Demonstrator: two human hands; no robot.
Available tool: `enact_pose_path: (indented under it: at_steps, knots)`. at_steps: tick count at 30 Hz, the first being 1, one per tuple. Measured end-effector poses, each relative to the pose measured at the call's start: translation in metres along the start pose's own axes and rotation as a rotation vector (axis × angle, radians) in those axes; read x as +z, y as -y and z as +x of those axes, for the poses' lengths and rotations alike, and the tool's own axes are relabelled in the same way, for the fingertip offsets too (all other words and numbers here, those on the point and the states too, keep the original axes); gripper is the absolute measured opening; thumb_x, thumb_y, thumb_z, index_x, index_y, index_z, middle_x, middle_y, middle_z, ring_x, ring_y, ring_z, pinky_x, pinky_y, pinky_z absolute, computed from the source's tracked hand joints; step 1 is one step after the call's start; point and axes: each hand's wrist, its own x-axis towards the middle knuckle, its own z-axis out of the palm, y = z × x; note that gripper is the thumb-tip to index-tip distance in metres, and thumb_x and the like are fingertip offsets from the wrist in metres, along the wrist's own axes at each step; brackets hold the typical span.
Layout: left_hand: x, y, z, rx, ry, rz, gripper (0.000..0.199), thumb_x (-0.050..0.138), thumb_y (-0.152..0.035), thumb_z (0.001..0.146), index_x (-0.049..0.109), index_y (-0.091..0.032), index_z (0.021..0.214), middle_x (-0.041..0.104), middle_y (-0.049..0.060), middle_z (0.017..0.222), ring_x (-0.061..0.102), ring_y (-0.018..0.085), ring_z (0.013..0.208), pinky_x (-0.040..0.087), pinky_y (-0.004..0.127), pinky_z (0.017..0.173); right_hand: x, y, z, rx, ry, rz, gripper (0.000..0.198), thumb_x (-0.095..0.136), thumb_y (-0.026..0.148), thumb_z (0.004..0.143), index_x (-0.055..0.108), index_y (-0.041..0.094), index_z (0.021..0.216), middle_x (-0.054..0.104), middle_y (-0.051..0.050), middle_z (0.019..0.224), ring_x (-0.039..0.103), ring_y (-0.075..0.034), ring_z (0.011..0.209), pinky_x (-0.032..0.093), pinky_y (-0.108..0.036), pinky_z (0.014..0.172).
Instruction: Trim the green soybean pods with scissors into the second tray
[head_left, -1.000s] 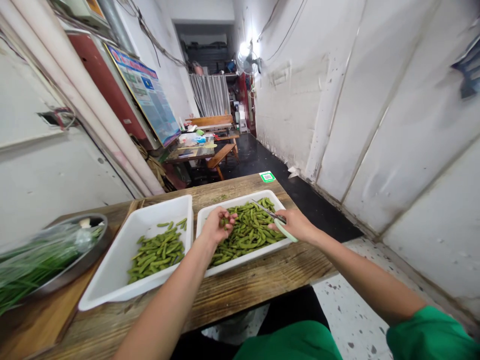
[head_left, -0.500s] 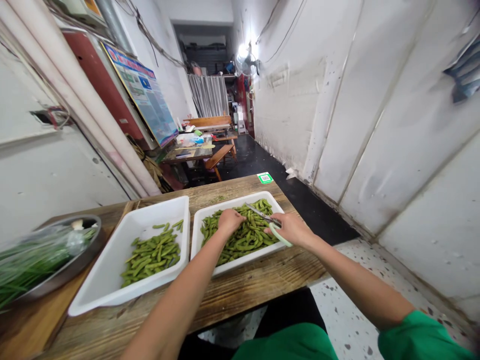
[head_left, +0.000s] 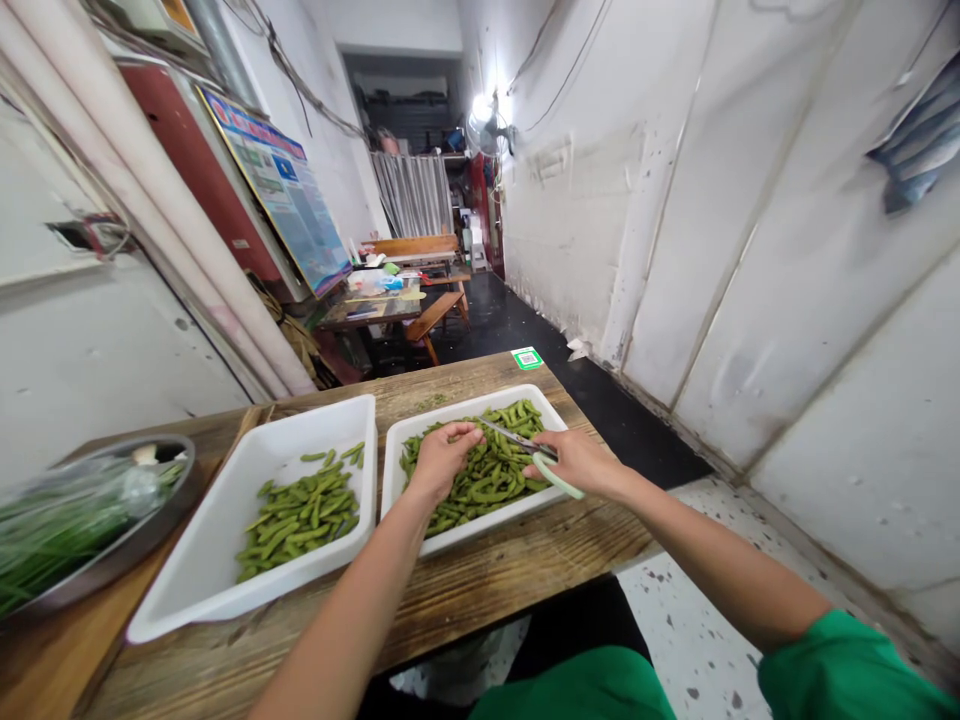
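Observation:
My right hand [head_left: 577, 462] grips scissors [head_left: 553, 472] with pale green handles, their blades pointing left over a white tray [head_left: 559, 402] full of green edamame pods [head_left: 495, 480]. Close to the blade tips, my left hand [head_left: 444, 458] has its thumb and fingers pinched together above the pods; whatever lies between the fingertips is too small to make out. A second white tray [head_left: 180, 575], to the left, has a smaller heap of edamame pods [head_left: 300, 520] on its bottom.
Both trays stand on a wooden table [head_left: 480, 580]. At the far left a metal basin [head_left: 97, 570] holds bagged green vegetables [head_left: 67, 540]. A green QR-code card [head_left: 527, 358] lies at the table's far corner. Beyond are another table [head_left: 375, 310] and wooden benches [head_left: 435, 315].
My left hand has lifted slightly and turned, with its pinched fingertips now showing near the scissor tips. The right hand and scissors stay nearly in place. The view has shifted slightly.

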Motion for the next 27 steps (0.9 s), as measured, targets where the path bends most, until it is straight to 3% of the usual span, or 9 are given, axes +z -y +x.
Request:
enact_pose_path:
  at_steps: [5, 9, 18, 22, 27]
  knots:
    - [-0.001, 0.003, 0.001, 0.097, -0.095, 0.150, 0.038, 0.074, -0.040, 0.052, 0.069, -0.011, 0.076, 0.065, 0.004, 0.061, 0.046, 0.009, 0.045, 0.031, 0.021, 0.043, -0.005, 0.002, 0.000, -0.007, 0.008, -0.046, 0.048, 0.061, 0.052, 0.068, 0.066, 0.020, 0.103, 0.064, -0.003, 0.068, 0.055, -0.015, 0.060, 0.030, -0.021, 0.052]
    - [-0.001, 0.004, 0.001, 0.150, -0.119, 0.207, 0.032, 0.073, -0.039, 0.053, 0.072, -0.014, 0.073, 0.066, 0.002, 0.060, 0.052, 0.012, 0.052, 0.036, 0.023, 0.050, -0.007, 0.004, -0.001, 0.000, 0.036, -0.064, 0.050, 0.060, 0.054, 0.067, 0.066, 0.020, 0.103, 0.063, -0.003, 0.066, 0.054, -0.014, 0.059, 0.029, -0.021, 0.051]
    - [0.002, 0.005, 0.000, -0.010, 0.025, 0.006, 0.037, 0.076, -0.037, 0.053, 0.068, -0.011, 0.078, 0.055, -0.002, 0.052, 0.026, 0.002, 0.037, 0.016, 0.020, 0.039, -0.006, 0.006, -0.004, -0.098, 0.016, 0.003, 0.045, 0.055, 0.054, 0.073, 0.066, 0.018, 0.098, 0.060, -0.001, 0.062, 0.047, -0.012, 0.053, 0.029, -0.021, 0.051]
    - [0.002, 0.005, -0.001, 0.003, 0.029, -0.011, 0.038, 0.076, -0.037, 0.053, 0.067, -0.010, 0.079, 0.054, -0.002, 0.053, 0.027, 0.002, 0.039, 0.016, 0.020, 0.040, -0.009, 0.007, -0.004, -0.073, -0.013, -0.052, 0.047, 0.056, 0.057, 0.071, 0.066, 0.020, 0.098, 0.059, -0.001, 0.061, 0.047, -0.012, 0.053, 0.028, -0.021, 0.050]
    - [0.005, 0.004, -0.003, 0.036, 0.030, 0.063, 0.031, 0.073, -0.037, 0.057, 0.066, -0.011, 0.072, 0.041, -0.006, 0.044, 0.026, 0.003, 0.039, 0.016, 0.019, 0.040, -0.011, 0.007, -0.006, -0.057, 0.000, -0.070, 0.048, 0.057, 0.057, 0.070, 0.065, 0.022, 0.100, 0.059, -0.001, 0.062, 0.049, -0.013, 0.056, 0.028, -0.021, 0.051]
